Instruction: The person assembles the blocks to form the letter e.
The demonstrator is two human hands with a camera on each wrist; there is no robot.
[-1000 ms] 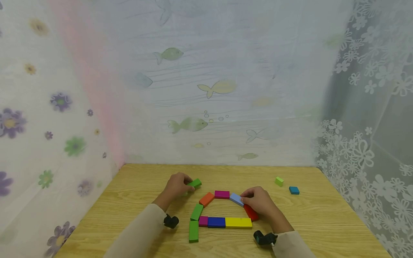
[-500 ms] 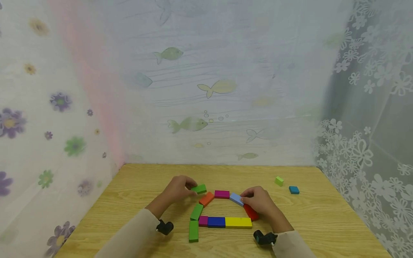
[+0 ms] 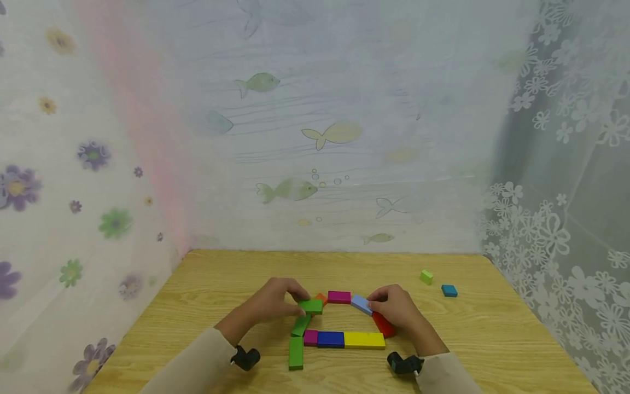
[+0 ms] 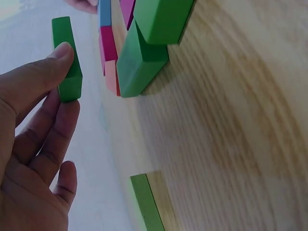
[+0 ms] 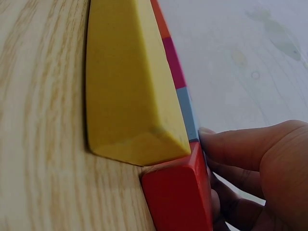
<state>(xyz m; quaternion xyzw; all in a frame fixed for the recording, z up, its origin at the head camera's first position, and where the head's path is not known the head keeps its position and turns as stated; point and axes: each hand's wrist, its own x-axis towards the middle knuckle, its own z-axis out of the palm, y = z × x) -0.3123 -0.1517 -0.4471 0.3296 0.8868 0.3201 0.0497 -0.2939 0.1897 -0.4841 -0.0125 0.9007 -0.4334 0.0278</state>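
Observation:
My left hand (image 3: 276, 301) pinches a green block (image 3: 311, 306) between thumb and fingers. In the left wrist view that green block (image 4: 67, 60) is raised above the table. From the head it overlaps the orange block (image 3: 322, 299) and the top of a leaning green block (image 3: 301, 326). My right hand (image 3: 396, 307) stays at the ring's right side, thumb and fingertips gripping the right end of the light-blue block (image 3: 361, 303). Its other fingers are behind the red block (image 5: 178, 195) in the right wrist view.
The arch joins a magenta block (image 3: 339, 297) to a bottom row of small magenta (image 3: 311, 337), dark blue (image 3: 331, 340) and yellow (image 3: 364, 340) blocks. Another green block (image 3: 296, 353) lies lower left. Lime (image 3: 426, 277) and blue (image 3: 449, 290) blocks sit back right; a light-green block (image 4: 147, 202) lies near my left hand.
My left hand has carried the green block rightward and toward me, from behind the ring to over the orange block. The right hand and the laid blocks have stayed in place.

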